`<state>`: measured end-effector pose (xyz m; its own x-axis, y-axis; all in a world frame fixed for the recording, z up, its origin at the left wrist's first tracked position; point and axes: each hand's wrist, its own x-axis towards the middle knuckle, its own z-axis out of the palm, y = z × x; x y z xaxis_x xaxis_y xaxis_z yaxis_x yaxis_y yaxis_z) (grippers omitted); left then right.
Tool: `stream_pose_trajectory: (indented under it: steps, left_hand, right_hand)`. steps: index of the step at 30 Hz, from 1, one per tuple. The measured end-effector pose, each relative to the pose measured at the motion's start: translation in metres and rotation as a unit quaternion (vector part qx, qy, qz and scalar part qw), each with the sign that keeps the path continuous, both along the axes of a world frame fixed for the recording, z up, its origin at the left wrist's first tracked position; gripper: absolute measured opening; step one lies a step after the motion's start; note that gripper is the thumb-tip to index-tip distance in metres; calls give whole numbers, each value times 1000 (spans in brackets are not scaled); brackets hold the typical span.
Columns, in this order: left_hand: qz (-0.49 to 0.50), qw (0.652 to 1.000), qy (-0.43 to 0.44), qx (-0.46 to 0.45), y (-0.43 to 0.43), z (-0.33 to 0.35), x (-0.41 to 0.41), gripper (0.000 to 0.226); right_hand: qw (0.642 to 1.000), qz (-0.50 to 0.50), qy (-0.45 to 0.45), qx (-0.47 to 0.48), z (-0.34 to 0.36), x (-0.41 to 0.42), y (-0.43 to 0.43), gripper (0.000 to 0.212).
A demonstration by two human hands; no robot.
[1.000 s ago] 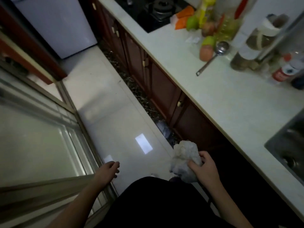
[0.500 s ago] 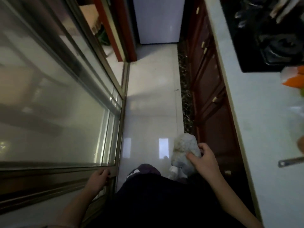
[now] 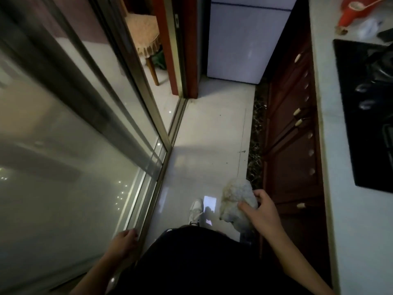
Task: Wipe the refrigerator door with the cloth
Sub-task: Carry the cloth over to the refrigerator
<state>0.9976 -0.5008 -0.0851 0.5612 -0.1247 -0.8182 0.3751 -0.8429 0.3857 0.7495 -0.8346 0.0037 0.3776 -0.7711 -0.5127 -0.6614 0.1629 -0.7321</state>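
Observation:
The pale refrigerator door stands at the far end of the narrow kitchen aisle, well ahead of me. A bunched grey-white cloth hangs low at my right side, and my right hand is shut on it. My left hand hangs by the sliding glass door's frame, its fingers loosely curled with nothing in them. Both hands are far from the refrigerator.
A sliding glass door lines the left side. Dark wooden cabinets under a pale countertop with a black gas hob line the right. A chair stands beyond the glass. Glossy floor tiles run between them.
My view has swung left from the countertop toward the refrigerator and come closer along the aisle. My right hand keeps hold of the cloth; my left hand stays near the glass door frame.

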Motion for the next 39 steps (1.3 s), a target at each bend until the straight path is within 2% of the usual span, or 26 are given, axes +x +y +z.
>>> stream_pose_trajectory:
  steps: [5, 8, 11, 18, 26, 32, 39]
  left_hand:
    - [-131, 991, -4, -18, -114, 10, 66, 47]
    - [-153, 987, -9, -53, -191, 27, 93, 30]
    - [-190, 979, -19, -75, -262, 26, 122, 25]
    - [-169, 984, -20, -62, -372, 13, 182, 26]
    - [-94, 995, -11, -20, -432, 18, 228, 30]
    - [-41, 999, -4, 7, -479, 5, 288, 34]
    - [-105, 994, 12, 2, -624, 5, 403, 31]
  right_hand:
    - [998, -61, 5, -12, 8, 38, -59, 35]
    - [995, -96, -3, -9, 9, 50, -96, 32]
    - [993, -117, -3, -4, 2, 64, -139, 32]
    - [993, -120, -7, -1, -8, 116, -265, 29]
    - [1000, 2, -1, 11, 0, 230, -413, 28]
    - [999, 41, -9, 22, 1, 321, -498, 28]
    - [999, -30, 11, -13, 3, 396, -591, 33]
